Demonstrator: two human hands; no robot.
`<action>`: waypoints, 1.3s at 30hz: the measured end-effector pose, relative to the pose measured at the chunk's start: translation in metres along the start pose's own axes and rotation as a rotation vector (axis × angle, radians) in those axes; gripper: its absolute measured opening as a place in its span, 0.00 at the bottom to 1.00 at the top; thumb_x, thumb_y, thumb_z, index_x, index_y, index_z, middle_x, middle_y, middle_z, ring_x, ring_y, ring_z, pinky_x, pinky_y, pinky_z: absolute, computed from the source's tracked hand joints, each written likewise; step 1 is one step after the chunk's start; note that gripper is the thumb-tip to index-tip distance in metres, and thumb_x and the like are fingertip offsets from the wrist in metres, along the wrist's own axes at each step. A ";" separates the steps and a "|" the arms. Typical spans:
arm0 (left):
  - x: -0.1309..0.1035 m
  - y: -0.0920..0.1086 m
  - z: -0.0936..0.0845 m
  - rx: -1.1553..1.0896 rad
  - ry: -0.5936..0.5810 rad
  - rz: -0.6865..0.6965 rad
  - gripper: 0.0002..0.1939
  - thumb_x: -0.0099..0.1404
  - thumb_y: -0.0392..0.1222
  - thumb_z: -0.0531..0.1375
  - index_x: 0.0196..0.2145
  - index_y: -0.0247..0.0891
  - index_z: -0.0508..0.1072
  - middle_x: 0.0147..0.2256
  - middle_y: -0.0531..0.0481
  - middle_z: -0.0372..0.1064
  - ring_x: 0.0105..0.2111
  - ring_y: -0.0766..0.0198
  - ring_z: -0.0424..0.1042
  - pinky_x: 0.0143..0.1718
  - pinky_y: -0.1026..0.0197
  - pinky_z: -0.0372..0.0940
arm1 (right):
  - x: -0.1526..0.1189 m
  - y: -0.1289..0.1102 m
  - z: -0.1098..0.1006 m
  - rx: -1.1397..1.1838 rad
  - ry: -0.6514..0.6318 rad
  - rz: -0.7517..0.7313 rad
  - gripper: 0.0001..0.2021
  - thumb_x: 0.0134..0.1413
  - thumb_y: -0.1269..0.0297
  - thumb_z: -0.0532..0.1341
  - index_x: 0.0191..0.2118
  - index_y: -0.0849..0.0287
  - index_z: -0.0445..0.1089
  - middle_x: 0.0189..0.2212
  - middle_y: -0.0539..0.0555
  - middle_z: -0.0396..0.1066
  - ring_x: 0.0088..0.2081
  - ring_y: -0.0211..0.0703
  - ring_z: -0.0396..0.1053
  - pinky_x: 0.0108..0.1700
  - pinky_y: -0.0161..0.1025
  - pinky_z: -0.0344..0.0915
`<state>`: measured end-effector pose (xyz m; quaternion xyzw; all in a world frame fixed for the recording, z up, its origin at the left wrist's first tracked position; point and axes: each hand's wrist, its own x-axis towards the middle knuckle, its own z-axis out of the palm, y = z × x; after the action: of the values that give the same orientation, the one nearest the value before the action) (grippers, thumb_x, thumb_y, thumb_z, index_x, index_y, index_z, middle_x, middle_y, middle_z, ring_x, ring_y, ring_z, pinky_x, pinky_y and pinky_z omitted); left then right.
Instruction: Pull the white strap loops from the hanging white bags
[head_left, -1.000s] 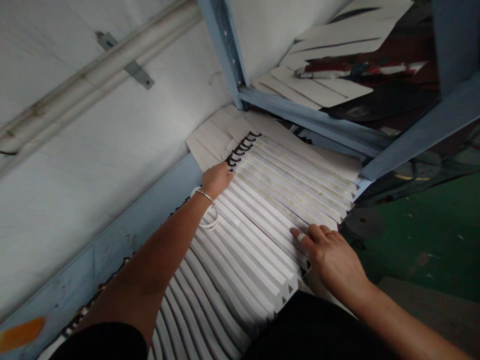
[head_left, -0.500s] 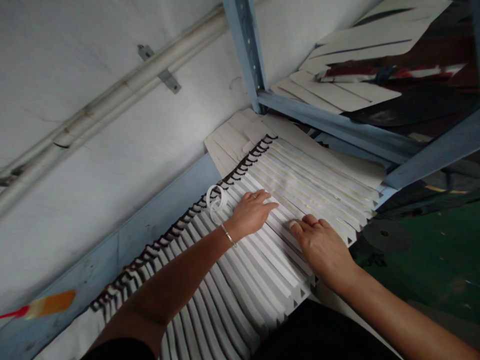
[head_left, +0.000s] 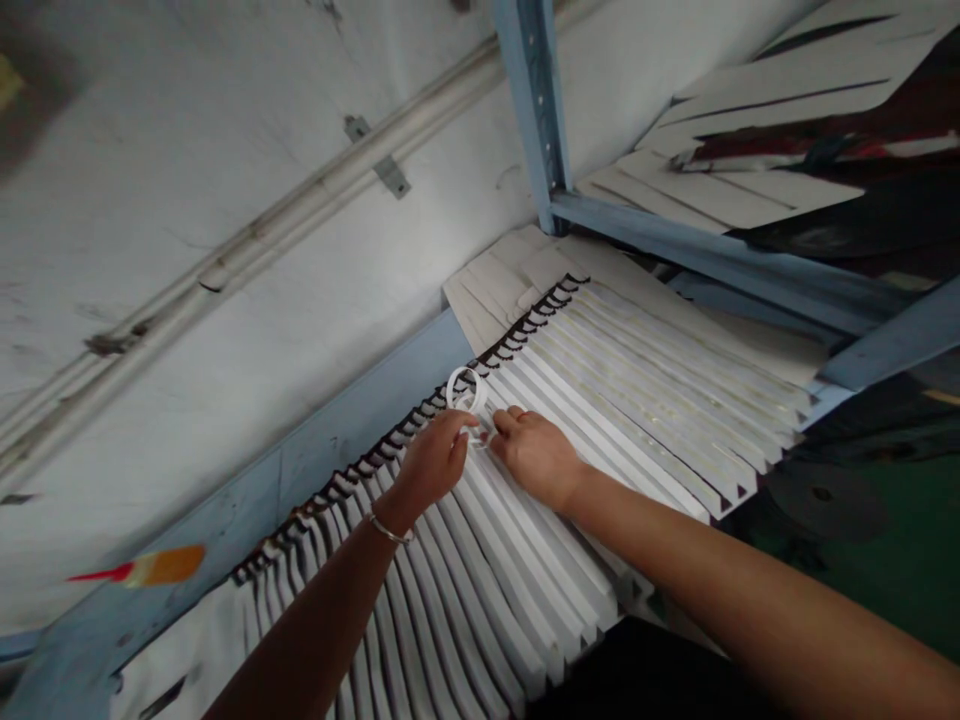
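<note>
A loosely coiled white tape point(head_left: 466, 385) lies near the dark edge of a long row of overlapping white pleated strips point(head_left: 600, 440). My left hand point(head_left: 435, 458) is at the left of the coil, its thumb and fingers closed on the tape. From the right, my right hand point(head_left: 536, 455) reaches in with curled fingers, pinching at the tape beside the coil. The fingertips of the two hands are close together, and the exact grip is partly hidden. Glossy, yellowish lines run along the strips toward the far right end.
The strips lie on a blue surface point(head_left: 315, 420) against a white wall with a pipe point(head_left: 285, 215). A brush with an orange end point(head_left: 169, 565) lies at left. A blue metal frame point(head_left: 712, 255) and grey-white boards point(head_left: 720, 195) stand at upper right.
Both hands have left the strips' middle and come together at the tape coil. The right hand has moved left and the left hand has drawn back. The view has shifted slightly.
</note>
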<state>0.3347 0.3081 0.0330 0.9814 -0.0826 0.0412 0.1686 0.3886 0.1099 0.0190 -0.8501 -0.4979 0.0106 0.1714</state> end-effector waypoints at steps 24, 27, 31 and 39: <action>0.016 0.002 -0.013 0.315 -0.252 0.279 0.11 0.72 0.40 0.51 0.37 0.37 0.72 0.38 0.46 0.71 0.41 0.60 0.71 0.44 0.58 0.65 | -0.041 -0.008 0.003 0.259 -0.028 0.244 0.08 0.61 0.63 0.60 0.38 0.61 0.74 0.40 0.57 0.70 0.43 0.44 0.69 0.47 0.37 0.64; 0.019 0.003 -0.020 0.309 -0.242 0.261 0.12 0.72 0.42 0.52 0.34 0.38 0.71 0.36 0.47 0.71 0.38 0.61 0.70 0.40 0.60 0.64 | -0.056 -0.006 -0.001 0.270 -0.067 0.251 0.11 0.59 0.57 0.63 0.33 0.61 0.74 0.39 0.58 0.70 0.42 0.47 0.70 0.46 0.40 0.64; 0.019 0.002 -0.031 0.214 -0.292 0.270 0.14 0.73 0.45 0.52 0.33 0.39 0.73 0.34 0.49 0.73 0.35 0.63 0.71 0.38 0.62 0.62 | -0.076 -0.006 -0.003 0.299 -0.053 0.278 0.11 0.64 0.61 0.58 0.34 0.61 0.72 0.38 0.58 0.71 0.42 0.47 0.69 0.47 0.41 0.61; 0.016 0.028 -0.052 0.049 -0.419 0.279 0.14 0.69 0.48 0.57 0.33 0.43 0.80 0.35 0.47 0.75 0.40 0.60 0.72 0.47 0.58 0.63 | -0.125 -0.023 -0.027 0.972 0.026 0.359 0.22 0.66 0.45 0.52 0.26 0.56 0.60 0.22 0.45 0.59 0.26 0.36 0.58 0.30 0.34 0.53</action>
<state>0.3426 0.2972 0.0926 0.9514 -0.2493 -0.1382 0.1165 0.3112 0.0065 0.0324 -0.7443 -0.2798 0.2595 0.5481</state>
